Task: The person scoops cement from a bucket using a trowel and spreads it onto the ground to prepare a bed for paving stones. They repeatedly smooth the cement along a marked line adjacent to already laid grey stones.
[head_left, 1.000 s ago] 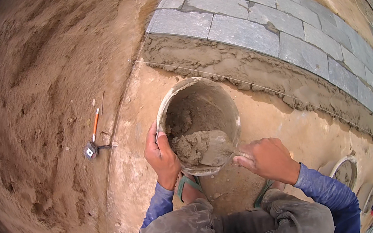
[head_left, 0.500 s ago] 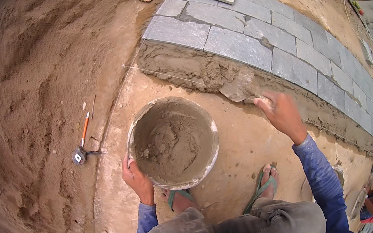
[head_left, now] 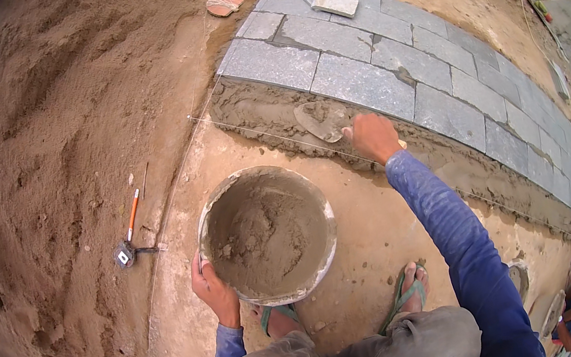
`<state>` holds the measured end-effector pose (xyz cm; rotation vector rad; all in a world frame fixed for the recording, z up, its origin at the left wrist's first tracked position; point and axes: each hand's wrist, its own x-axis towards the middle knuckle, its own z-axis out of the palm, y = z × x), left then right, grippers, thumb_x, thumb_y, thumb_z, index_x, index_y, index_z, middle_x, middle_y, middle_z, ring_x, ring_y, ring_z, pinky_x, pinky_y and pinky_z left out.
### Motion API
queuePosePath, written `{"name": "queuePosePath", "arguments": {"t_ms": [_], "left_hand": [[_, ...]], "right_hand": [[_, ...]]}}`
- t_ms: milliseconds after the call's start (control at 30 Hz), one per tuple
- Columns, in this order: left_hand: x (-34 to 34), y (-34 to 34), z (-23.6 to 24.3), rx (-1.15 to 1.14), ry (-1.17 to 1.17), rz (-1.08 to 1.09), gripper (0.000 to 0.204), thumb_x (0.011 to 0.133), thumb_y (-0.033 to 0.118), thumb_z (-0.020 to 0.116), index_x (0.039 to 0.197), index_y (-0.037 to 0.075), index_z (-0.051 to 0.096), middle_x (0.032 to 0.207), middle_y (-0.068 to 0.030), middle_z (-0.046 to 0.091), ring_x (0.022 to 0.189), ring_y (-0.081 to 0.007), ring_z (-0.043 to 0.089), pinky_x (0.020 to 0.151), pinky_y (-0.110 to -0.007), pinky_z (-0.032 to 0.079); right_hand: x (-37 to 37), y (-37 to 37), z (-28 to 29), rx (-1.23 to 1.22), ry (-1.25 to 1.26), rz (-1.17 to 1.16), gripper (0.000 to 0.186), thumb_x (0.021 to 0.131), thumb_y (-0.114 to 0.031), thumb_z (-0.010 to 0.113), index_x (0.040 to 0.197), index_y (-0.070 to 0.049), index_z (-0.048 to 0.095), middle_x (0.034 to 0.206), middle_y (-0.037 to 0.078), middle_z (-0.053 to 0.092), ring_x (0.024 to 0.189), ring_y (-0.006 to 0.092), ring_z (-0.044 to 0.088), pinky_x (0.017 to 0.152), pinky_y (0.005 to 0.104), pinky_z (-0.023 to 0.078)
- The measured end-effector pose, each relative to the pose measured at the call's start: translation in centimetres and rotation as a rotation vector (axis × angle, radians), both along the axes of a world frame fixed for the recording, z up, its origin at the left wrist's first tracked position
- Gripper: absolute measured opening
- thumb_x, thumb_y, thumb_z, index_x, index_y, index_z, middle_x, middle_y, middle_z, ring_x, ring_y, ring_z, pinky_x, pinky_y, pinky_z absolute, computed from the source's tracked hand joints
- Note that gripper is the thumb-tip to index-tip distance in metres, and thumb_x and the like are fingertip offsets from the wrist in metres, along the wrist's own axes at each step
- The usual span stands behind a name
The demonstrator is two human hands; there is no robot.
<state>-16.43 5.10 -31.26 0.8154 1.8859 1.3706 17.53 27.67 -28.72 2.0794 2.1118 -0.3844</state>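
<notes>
Gripping one trowel (head_left: 321, 122), its blade on the mortar bed (head_left: 256, 112) at upper centre, the right hand (head_left: 374, 137) ends an outstretched arm; the left hand (head_left: 214, 288) clasps the left rim of one bucket (head_left: 249, 186) at mid-frame. One tape measure (head_left: 123, 255) at left bears a label too small to read.

Mostly rough, matt surfaces.
From here I see damp, lumpy mortar (head_left: 256, 110) beside the right hand (head_left: 373, 137); beyond that hand, matt, slightly rough stone slabs (head_left: 362, 84); at the left hand (head_left: 214, 287), a bucket (head_left: 300, 189) with dull, smeared walls.
</notes>
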Motion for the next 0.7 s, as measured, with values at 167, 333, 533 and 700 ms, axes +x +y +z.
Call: {"name": "queuePosePath", "arguments": {"t_ms": [167,333,533,700], "left_hand": [[0.4,0.5,0.9,-0.022,0.093,-0.083,0.037,0.1,0.014,0.042,0.123,-0.01,0.057,0.107,-0.0114,0.066,0.096,-0.0159,0.059,0.088,-0.029,0.046],[-1.0,-0.6,-0.2,-0.007,0.099,-0.046,0.036,0.099,0.014,0.042,0.121,-0.011,0.057,0.107,-0.0121,0.065,0.096,-0.017,0.059,0.089,-0.03,0.045],[-0.6,0.0,0.0,-0.063,0.191,-0.109,0.037,0.099,0.016,0.043,0.12,-0.012,0.056,0.106,-0.0132,0.065,0.095,-0.0171,0.058,0.088,-0.03,0.044],[-0.1,0.0,1.2,-0.043,0.207,-0.159,0.039,0.1,0.017,0.043,0.122,-0.014,0.054,0.104,-0.0117,0.064,0.093,-0.0165,0.056,0.086,-0.029,0.044]], "right_hand": [[2.9,0.2,-3.5,-0.068,0.159,-0.203,0.041,0.092,-0.037,0.059,0.101,0.002,0.069,0.1,0.025,0.07,0.098,0.0399,0.067,0.084,0.0481,0.053],[5.2,-2.8,1.0,-0.115,0.007,-0.175,0.039,0.091,-0.036,0.059,0.1,0.001,0.069,0.098,0.025,0.07,0.096,0.0396,0.067,0.083,0.0488,0.053],[0.6,-1.6,2.2,-0.008,0.129,-0.066,0.034,0.089,-0.034,0.062,0.094,-0.002,0.072,0.096,0.021,0.071,0.093,0.0376,0.068,0.083,0.0477,0.053],[0.7,-1.4,-2.0,-0.06,0.176,-0.194,0.037,0.089,-0.038,0.063,0.098,-0.004,0.073,0.1,0.018,0.071,0.097,0.0362,0.068,0.085,0.0458,0.053]]}}
